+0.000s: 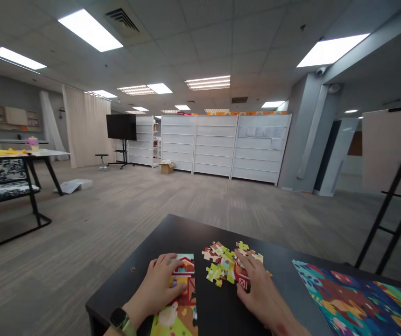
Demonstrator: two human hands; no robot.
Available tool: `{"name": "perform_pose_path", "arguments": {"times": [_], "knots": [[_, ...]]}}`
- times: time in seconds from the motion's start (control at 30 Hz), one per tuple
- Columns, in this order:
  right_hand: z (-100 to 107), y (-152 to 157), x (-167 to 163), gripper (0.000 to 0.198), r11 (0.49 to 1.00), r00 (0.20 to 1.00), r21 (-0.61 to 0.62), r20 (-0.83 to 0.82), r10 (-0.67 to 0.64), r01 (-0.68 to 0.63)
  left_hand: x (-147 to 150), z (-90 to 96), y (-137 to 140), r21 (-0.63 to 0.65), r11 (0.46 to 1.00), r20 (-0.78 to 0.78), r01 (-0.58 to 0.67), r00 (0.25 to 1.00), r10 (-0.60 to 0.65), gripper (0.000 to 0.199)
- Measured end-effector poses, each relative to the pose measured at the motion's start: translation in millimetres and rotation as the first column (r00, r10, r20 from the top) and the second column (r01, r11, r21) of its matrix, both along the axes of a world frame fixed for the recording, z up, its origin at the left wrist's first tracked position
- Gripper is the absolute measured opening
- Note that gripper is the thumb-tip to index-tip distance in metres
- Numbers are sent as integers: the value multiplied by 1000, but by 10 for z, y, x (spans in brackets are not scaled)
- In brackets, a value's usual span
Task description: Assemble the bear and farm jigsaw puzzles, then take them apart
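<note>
While my left hand (160,282) lies spread on the partly joined puzzle (172,322) at lower centre of the frame, a sideways drag could part its seams. My right hand (261,289) covers some of the loose pieces (216,273) just to the right, whether pinching one I cannot tell, and a careless sweep might scatter them across the black table (144,266). A colourful sheet (347,298) at lower right crowds that side, a dark-legged stand (385,219) beyond it.
</note>
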State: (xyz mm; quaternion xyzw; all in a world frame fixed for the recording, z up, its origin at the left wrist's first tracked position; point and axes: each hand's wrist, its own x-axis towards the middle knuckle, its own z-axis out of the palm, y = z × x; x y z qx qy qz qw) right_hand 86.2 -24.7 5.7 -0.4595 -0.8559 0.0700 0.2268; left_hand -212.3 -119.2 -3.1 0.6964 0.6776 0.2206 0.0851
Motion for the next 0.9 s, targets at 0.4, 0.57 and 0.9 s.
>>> {"name": "perform_pose_path", "arguments": {"times": [0.4,0.57,0.9], "knots": [[34,233,-28,28,905,817,-374,-573,-55,-201,-24,-14,-8,66,998,6,6,1000,-6,46],[-209,141,-620,41,767,664,-505,-735,-141,-396,-39,-25,11,86,996,29,-5,1000,3,47],[-204,129,-949,31,963,910,-266,-409,-64,-51,-48,-29,-13,88,996,38,-4,999,0,46]]}}
